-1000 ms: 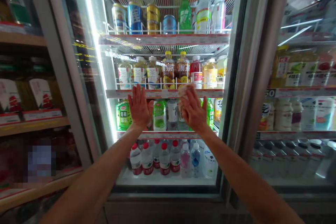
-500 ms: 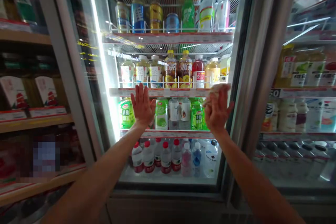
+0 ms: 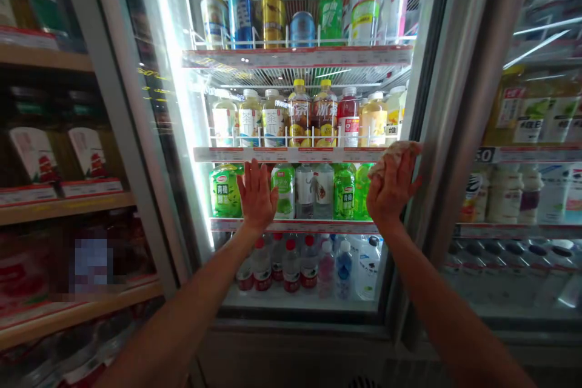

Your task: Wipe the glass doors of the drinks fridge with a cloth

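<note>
My left hand (image 3: pixel 258 199) lies flat with its fingers up, apparently against the glass door of a lit drinks fridge, in front of green-labelled bottles (image 3: pixel 226 193). It holds nothing. Under the fingers of my right hand (image 3: pixel 389 194) is a pale, crumpled cloth (image 3: pixel 394 157), near the right edge of the glass beside the metal door frame (image 3: pixel 459 133). Behind the glass, a wire-fronted shelf carries tea and juice bottles (image 3: pixel 300 115). Part of the cloth is hidden by my fingers.
Cans (image 3: pixel 240 18) and tall bottles fill the fridge's top shelf; red-capped bottles (image 3: pixel 291 267) stand at the bottom. Wooden shelves (image 3: pixel 68 205) with jars are on the left. Another fridge section with bottles (image 3: pixel 536 115) is on the right.
My right hand has moved right with the cloth, closer to the door frame. My left hand has shifted slightly right and down in the view, which has itself shifted a little.
</note>
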Available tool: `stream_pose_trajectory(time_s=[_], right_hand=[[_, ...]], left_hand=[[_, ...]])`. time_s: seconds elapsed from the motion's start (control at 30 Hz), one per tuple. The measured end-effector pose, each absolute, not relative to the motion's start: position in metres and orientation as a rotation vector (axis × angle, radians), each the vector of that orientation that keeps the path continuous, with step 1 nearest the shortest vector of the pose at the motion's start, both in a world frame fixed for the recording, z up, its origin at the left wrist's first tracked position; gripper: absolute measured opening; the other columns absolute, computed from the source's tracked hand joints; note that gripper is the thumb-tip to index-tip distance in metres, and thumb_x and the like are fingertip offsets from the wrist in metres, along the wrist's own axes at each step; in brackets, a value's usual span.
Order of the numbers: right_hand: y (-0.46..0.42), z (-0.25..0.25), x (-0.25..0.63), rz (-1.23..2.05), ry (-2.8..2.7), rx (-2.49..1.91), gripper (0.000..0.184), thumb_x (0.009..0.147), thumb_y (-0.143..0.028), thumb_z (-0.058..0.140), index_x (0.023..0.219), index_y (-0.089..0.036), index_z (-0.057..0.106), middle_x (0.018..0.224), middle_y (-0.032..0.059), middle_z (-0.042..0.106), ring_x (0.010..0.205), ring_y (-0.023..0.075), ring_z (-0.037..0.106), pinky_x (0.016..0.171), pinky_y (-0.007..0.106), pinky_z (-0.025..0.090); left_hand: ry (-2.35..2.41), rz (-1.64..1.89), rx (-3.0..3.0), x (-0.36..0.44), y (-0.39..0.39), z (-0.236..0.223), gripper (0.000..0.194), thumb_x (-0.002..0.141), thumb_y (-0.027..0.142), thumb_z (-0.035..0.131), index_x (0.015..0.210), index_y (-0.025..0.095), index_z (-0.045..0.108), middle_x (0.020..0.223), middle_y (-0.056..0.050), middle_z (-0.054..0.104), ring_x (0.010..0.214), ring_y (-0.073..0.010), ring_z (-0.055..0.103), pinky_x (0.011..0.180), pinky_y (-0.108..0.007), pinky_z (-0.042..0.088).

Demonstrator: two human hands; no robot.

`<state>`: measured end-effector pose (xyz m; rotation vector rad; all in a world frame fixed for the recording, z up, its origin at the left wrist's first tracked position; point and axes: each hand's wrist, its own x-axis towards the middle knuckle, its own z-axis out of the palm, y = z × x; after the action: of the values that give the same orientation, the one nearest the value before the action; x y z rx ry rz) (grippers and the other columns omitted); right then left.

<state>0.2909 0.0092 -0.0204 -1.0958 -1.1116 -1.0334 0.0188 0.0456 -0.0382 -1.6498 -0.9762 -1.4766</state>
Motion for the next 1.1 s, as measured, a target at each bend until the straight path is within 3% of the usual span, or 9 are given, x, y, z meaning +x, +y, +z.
stream_pose_trajectory(time_s=[0.2,0.43,0.63,0.83,1.0,1.1], right_hand=[[0.002,-0.041,0.261,-1.133,-1.708,-0.890,0.044,0.084,-0.026,0.042,0.128,-0.025,0.044,0.141,0.0066,0.038,0.133,0.0216,0.029,0.110,0.048,0.011],[0.009,-0.034,0.287,-1.032,-1.168,-1.045,0.048,0.085,-0.028,0.039,0.133,-0.020,0.039,0.145,0.0126,0.028,0.134,0.0286,0.025,0.106,0.055,0.012],[-0.002,-0.043,0.251,-1.179,-1.754,-0.893,0.041,0.085,-0.027,0.041,0.126,-0.027,0.046,0.139,0.0043,0.042,0.133,0.0191,0.029,0.111,0.048,0.010],[0.009,-0.023,0.292,-1.036,-1.134,-1.085,0.047,0.086,-0.031,0.038,0.131,-0.016,0.041,0.144,0.0168,0.029,0.133,0.0305,0.027,0.105,0.057,0.016],[0.003,-0.043,0.255,-1.130,-1.626,-0.919,0.043,0.085,-0.026,0.042,0.128,-0.023,0.045,0.141,0.0092,0.038,0.133,0.0224,0.028,0.110,0.050,0.010],[0.000,-0.048,0.269,-1.129,-1.618,-0.936,0.045,0.085,-0.026,0.043,0.130,-0.025,0.042,0.141,0.0083,0.037,0.133,0.0217,0.029,0.110,0.050,0.010]], left_hand=[[-0.986,-1.451,-1.641,0.023,0.047,-0.045,0.063,0.087,0.039,0.038,0.140,0.011,0.021,0.147,-0.015,0.017,0.138,-0.0249,0.006,0.111,-0.049,0.006],[-0.982,-1.434,-1.619,0.023,0.047,-0.044,0.062,0.087,0.038,0.036,0.140,0.011,0.020,0.148,-0.015,0.016,0.138,-0.0250,0.005,0.110,-0.050,0.006],[-0.992,-1.462,-1.647,0.023,0.044,-0.044,0.061,0.086,0.041,0.038,0.139,0.012,0.025,0.147,-0.015,0.020,0.138,-0.0242,0.007,0.111,-0.048,0.006],[-1.010,-1.481,-1.634,0.023,0.045,-0.044,0.061,0.086,0.041,0.038,0.139,0.012,0.026,0.146,-0.014,0.021,0.138,-0.0241,0.007,0.111,-0.048,0.007],[-0.993,-1.454,-1.620,0.023,0.044,-0.044,0.061,0.086,0.040,0.037,0.138,0.011,0.026,0.146,-0.015,0.022,0.138,-0.0247,0.008,0.111,-0.048,0.008],[-0.981,-1.458,-1.622,0.022,0.044,-0.044,0.061,0.086,0.041,0.038,0.139,0.011,0.026,0.146,-0.015,0.022,0.138,-0.0246,0.009,0.111,-0.047,0.008]])
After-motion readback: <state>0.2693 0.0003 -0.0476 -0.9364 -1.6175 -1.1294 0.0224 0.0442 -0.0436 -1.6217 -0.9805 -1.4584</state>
